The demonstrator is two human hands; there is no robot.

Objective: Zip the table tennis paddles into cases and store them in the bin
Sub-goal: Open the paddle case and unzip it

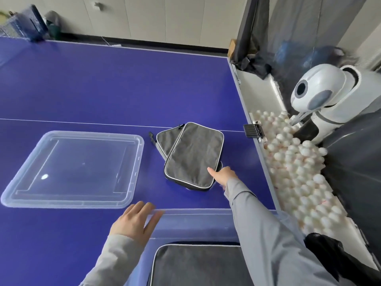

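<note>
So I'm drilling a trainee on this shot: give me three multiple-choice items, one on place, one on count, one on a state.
1. Where is the clear lid?
A. left of the stacked cases
B. on the bin
C. under the cases

2. How many grey cases lie stacked mid-table?
A. one
B. two
C. four

3. The right hand is
A. idle
B. gripping a ball
C. touching the top case

Answers: 1 A, it lies flat on the table to their left; 2 B, one overlaps another; 3 C, fingers meet its near corner.
</note>
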